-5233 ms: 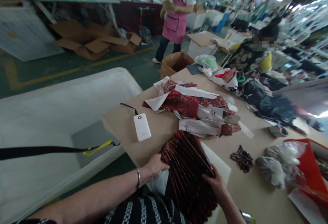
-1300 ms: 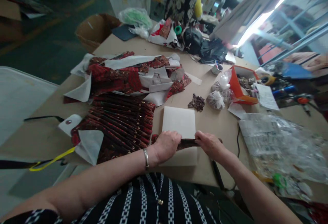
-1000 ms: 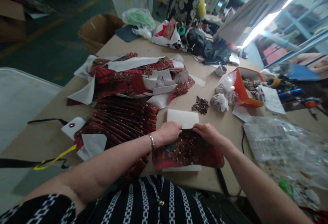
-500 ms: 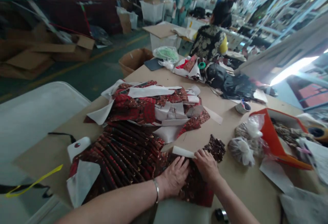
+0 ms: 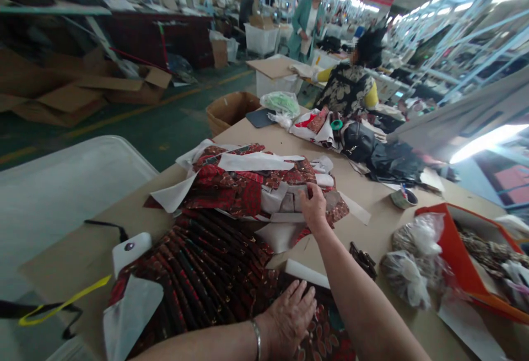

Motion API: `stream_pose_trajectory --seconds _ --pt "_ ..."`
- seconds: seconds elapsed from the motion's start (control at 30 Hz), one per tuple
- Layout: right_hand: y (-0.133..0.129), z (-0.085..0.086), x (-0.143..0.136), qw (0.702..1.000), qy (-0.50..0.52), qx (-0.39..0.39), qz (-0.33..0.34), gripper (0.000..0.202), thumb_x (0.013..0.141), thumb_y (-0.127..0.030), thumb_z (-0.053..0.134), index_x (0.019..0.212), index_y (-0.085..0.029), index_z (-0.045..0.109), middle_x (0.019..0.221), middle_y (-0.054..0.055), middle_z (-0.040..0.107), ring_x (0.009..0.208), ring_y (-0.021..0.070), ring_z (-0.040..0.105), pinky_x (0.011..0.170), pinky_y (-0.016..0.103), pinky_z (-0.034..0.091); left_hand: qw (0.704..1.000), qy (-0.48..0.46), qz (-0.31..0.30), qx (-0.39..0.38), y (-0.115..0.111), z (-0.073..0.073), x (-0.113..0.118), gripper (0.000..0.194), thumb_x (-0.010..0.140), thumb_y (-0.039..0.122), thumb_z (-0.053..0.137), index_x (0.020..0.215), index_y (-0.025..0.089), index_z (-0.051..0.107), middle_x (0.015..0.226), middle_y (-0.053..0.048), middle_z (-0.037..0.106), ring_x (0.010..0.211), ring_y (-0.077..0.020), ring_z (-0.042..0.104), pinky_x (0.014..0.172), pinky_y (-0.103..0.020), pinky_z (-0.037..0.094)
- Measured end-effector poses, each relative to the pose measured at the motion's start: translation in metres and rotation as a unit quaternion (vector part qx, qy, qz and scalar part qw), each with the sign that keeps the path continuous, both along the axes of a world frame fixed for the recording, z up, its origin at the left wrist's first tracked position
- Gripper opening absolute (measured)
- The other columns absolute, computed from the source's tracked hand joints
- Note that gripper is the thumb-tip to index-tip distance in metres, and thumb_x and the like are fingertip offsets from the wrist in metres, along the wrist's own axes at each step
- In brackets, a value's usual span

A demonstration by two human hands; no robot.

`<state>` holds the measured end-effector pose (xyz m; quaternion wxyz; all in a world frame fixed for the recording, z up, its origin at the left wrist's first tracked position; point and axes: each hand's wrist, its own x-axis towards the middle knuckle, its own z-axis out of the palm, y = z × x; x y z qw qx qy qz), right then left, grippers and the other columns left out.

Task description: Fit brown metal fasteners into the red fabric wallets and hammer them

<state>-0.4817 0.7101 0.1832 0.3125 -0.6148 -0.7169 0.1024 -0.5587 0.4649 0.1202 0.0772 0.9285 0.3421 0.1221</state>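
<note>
My left hand (image 5: 289,311) lies flat, fingers stretched out, on a dark red-brown patterned fabric piece (image 5: 324,339) near the table's front edge. A white strip (image 5: 306,274) lies along that piece, just beyond my fingertips. My right hand (image 5: 314,206) reaches forward to a pile of red patterned fabric pieces (image 5: 223,187) with white backing. Its fingers are bent together at the pale grey-white pieces (image 5: 285,198) on top; what they pinch is hidden. A fan of pleated dark fabric pieces (image 5: 210,262) lies to the left of my left hand.
Small dark rolled pieces (image 5: 362,259) lie right of my right forearm. Beyond them are tied plastic bags (image 5: 407,278), an orange box (image 5: 448,240) and a tape roll (image 5: 404,198). A white device (image 5: 131,251) sits at left. A seated person (image 5: 345,88) works across the table.
My right hand has left the white strip and moved forward to the pile of fabric pieces. My left hand stays flat on the dark piece. The view has shifted slightly.
</note>
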Motion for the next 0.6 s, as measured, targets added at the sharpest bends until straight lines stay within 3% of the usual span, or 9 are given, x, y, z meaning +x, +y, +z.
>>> stream_pose_trajectory --seconds 0.13,0.23,0.3,0.4,0.47,0.53,0.6 --pt "0.013 0.037 -0.014 0.997 -0.026 0.039 0.061 0.024 0.082 -0.027 0.051 0.101 -0.018 0.061 0.101 0.01 0.062 0.098 0.0249 0.052 0.087 0.038 0.041 0.999 0.001 0.002 0.032 0.0 -0.009 0.001 0.053 0.092 0.044 0.036 0.132 0.01 0.047 0.141 -0.013 0.044 0.131 -0.0301 0.036 0.109 -0.042 0.022" --pt "0.031 0.065 -0.041 0.976 -0.153 0.03 0.154 0.039 0.082 -0.029 0.055 0.121 -0.023 0.054 0.121 0.01 0.057 0.113 0.0285 0.045 0.094 0.042 0.036 0.998 0.001 0.013 0.055 0.0 -0.023 0.007 0.054 0.09 0.05 0.038 0.127 0.014 0.052 0.139 -0.011 0.048 0.127 -0.0289 0.042 0.106 -0.041 0.028" --pt "0.044 0.072 -0.065 0.946 -0.255 0.001 0.199 0.053 0.081 -0.034 0.058 0.132 -0.024 0.045 0.132 0.01 0.051 0.121 0.0295 0.04 0.098 0.042 0.033 0.997 -0.007 0.017 0.075 0.001 -0.035 0.011 0.055 0.09 0.053 0.036 0.125 0.015 0.054 0.137 -0.01 0.05 0.125 -0.0286 0.044 0.104 -0.04 0.032" --pt "0.063 0.065 -0.095 0.924 -0.318 -0.046 0.205 0.057 0.08 -0.038 0.059 0.132 -0.021 0.044 0.129 0.012 0.054 0.117 0.0293 0.046 0.095 0.041 0.037 0.995 -0.015 0.015 0.102 0.002 -0.047 0.016 0.046 0.091 0.045 0.038 0.121 0.017 0.057 0.134 -0.007 0.054 0.119 -0.0275 0.05 0.098 -0.039 0.038" --pt "0.075 0.054 -0.106 0.92 -0.33 -0.07 0.201 0.041 0.084 -0.034 0.055 0.122 -0.018 0.054 0.115 0.013 0.063 0.107 0.0268 0.055 0.089 0.038 0.041 0.996 -0.015 0.01 0.088 0.002 -0.045 0.018 0.041 0.09 0.04 0.04 0.12 0.017 0.057 0.132 -0.007 0.055 0.116 -0.0272 0.053 0.096 -0.039 0.04" --pt "0.085 0.046 -0.11 0.915 -0.342 -0.087 0.197 0.027 0.088 -0.026 0.047 0.109 -0.016 0.062 0.105 0.014 0.067 0.099 0.0238 0.06 0.083 0.033 0.043 0.999 -0.021 0.006 0.041 0.002 -0.032 0.015 0.044 0.09 0.042 0.041 0.121 0.014 0.056 0.133 -0.01 0.053 0.119 -0.0292 0.049 0.099 -0.041 0.038" --pt "0.092 0.043 -0.107 0.913 -0.348 -0.093 0.19 0.026 0.089 -0.02 0.042 0.104 -0.016 0.064 0.101 0.014 0.068 0.095 0.0216 0.062 0.08 0.03 0.043 0.999 -0.038 0.002 -0.017 0.005 -0.011 0.009 0.049 0.088 0.046 0.042 0.119 0.011 0.055 0.133 -0.014 0.051 0.123 -0.0314 0.045 0.102 -0.044 0.035"
